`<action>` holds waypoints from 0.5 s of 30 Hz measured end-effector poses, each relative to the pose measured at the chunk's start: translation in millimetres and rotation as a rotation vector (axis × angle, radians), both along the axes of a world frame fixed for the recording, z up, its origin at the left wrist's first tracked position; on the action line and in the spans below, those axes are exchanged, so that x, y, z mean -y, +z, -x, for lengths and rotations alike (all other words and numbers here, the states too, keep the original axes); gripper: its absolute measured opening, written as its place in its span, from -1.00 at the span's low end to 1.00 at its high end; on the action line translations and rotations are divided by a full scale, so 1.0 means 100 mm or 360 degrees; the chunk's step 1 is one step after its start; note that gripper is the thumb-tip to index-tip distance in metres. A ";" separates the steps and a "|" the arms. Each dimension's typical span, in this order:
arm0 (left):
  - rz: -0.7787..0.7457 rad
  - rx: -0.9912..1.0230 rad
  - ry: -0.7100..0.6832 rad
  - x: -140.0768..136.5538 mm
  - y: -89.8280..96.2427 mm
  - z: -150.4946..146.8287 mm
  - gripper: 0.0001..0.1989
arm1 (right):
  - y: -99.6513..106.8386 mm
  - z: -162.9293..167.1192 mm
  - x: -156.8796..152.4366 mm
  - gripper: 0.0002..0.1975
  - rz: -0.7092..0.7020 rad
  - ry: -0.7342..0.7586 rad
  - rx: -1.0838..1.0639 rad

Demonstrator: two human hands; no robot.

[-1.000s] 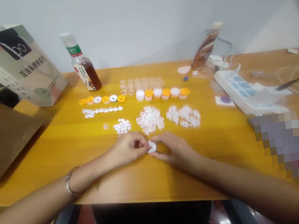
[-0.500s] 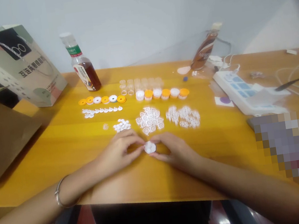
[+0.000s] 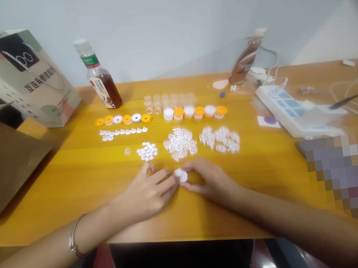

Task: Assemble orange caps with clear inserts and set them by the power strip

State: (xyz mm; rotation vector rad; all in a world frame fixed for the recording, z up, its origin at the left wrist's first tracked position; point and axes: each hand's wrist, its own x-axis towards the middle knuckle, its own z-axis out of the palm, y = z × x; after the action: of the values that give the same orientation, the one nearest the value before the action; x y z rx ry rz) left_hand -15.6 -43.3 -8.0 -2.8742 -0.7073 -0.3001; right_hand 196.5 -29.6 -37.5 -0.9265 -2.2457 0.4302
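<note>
Between my two hands, just above the near part of the table, is a small white round plastic piece (image 3: pixel 182 176). My right hand (image 3: pixel 210 178) pinches it from the right between thumb and fingers. From the left, the fingertips of my left hand (image 3: pixel 152 193) close on its left edge, one finger bent up and apart. Small white discs (image 3: pixel 147 151) lie in a pile beyond my left hand. Past the held piece are a heap of white openwork plastic parts (image 3: pixel 180 143) and another heap of white parts (image 3: pixel 219 139).
Behind are rows of orange and white spools (image 3: pixel 127 119), orange and white caps (image 3: pixel 199 112), small white stemmed pieces (image 3: pixel 128 131) and clear cups (image 3: pixel 157 104). A tea bottle (image 3: pixel 103 82), paper bag (image 3: pixel 37 83) and cardboard box (image 3: pixel 6 162) stand left; a brown bottle (image 3: pixel 247 60) and power strip (image 3: pixel 290 105) right.
My left hand has changed its grip: one finger is lifted and bent, and the others have shifted at the piece's left edge. My right hand keeps its pinch.
</note>
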 end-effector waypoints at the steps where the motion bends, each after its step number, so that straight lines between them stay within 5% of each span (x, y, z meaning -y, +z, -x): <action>1: -0.0041 -0.0028 -0.0009 0.01 -0.01 0.00 -0.72 | 0.00 0.00 0.00 -0.82 0.0002 -0.0002 0.0002; 5: -0.0031 0.0046 0.0034 0.01 -0.04 0.01 -0.72 | -0.01 0.00 0.00 -0.81 -0.0007 0.0007 0.0005; 15: 0.0556 0.0612 0.0247 -0.16 -0.07 -0.08 -0.81 | 0.01 0.00 0.00 -0.79 0.0040 0.0028 -0.0016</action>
State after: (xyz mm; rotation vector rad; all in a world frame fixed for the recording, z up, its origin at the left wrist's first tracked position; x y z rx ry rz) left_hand -7.9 -27.1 -14.6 -3.0891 -1.1451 -0.7942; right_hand 196.2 -29.6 -36.1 -0.9161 -2.2454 0.4707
